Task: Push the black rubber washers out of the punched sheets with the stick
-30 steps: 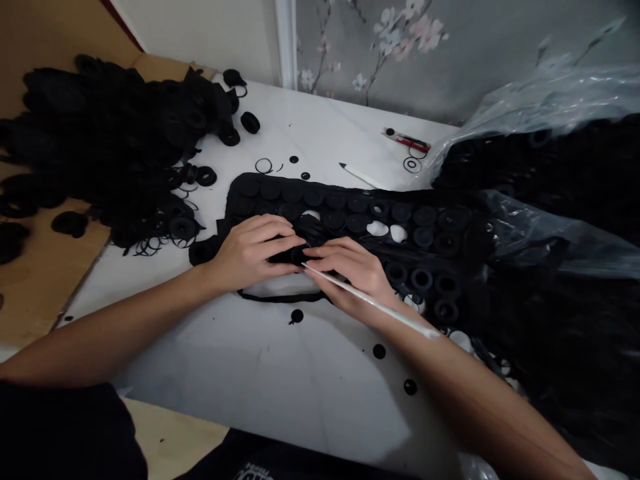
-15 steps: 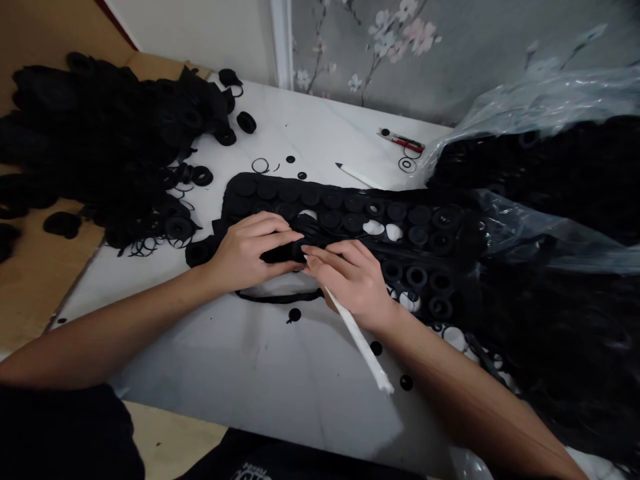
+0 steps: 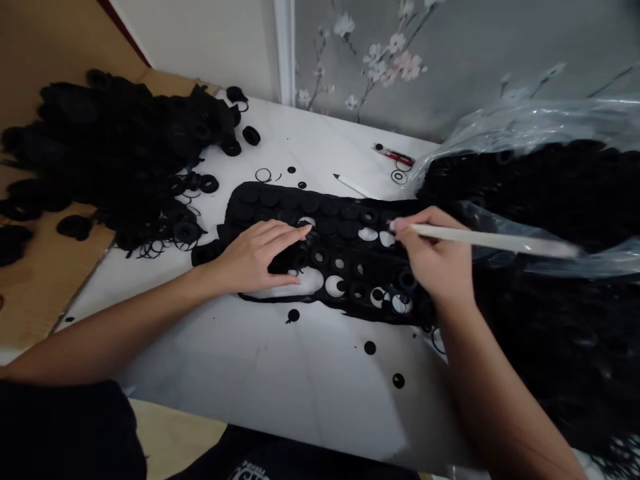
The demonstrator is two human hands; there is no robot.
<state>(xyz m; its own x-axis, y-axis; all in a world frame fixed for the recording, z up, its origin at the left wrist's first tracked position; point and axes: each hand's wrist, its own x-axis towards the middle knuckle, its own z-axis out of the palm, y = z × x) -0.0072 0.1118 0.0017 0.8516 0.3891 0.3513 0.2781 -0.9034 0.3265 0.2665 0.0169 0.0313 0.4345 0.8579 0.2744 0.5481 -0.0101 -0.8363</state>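
A black rubber sheet (image 3: 310, 205) with rows of round moulded pieces lies on the table; several holes in it show white. My left hand (image 3: 260, 257) rests on its left part, thumb and fingers apart. Between thumb and fingertips sits a black rubber ring (image 3: 299, 256), which the hand does not appear to grip. My right hand (image 3: 440, 257) is closed around a long white stick (image 3: 495, 240), held above the sheet's right part. The stick's far end is blurred, and its near tip shows by the fingertips.
A heap of black rubber rings and scraps (image 3: 125, 147) lies at left, partly on brown cardboard (image 3: 45, 280). At right is a clear plastic bag (image 3: 465, 143) full of black pieces. A red cutter (image 3: 397, 157) and a second white stick (image 3: 353, 185) lie behind the sheet. Small black discs (image 3: 370, 347) dot the white table.
My right hand has moved right along the sheet, swinging the white stick from pointing towards me to pointing right. The left hand stays near its place, with its thumb and fingers farther apart.
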